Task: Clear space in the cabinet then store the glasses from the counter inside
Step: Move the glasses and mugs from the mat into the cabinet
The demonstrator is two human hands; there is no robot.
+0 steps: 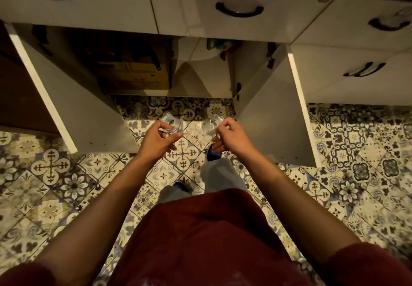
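Glasses: one in left hand (pixel 159 138), glass (pixel 170 123); second glass (pixel 210 126) in right hand (pixel 229 137), fingers curled round each. Held low before open cabinet (pixel 200 78), likely for stowing in bare right bay beside cardboard box (pixel 131 74). Glass outlines faint against tiles.

A patterned tile floor (pixel 55 174) spreads below. A cardboard box (pixel 133 71) sits low on the left, colourful packets (pixel 219 46) further back. Three drawers above carry dark curved handles (pixel 239 10). A closed door (pixel 356 74) stands rightward.
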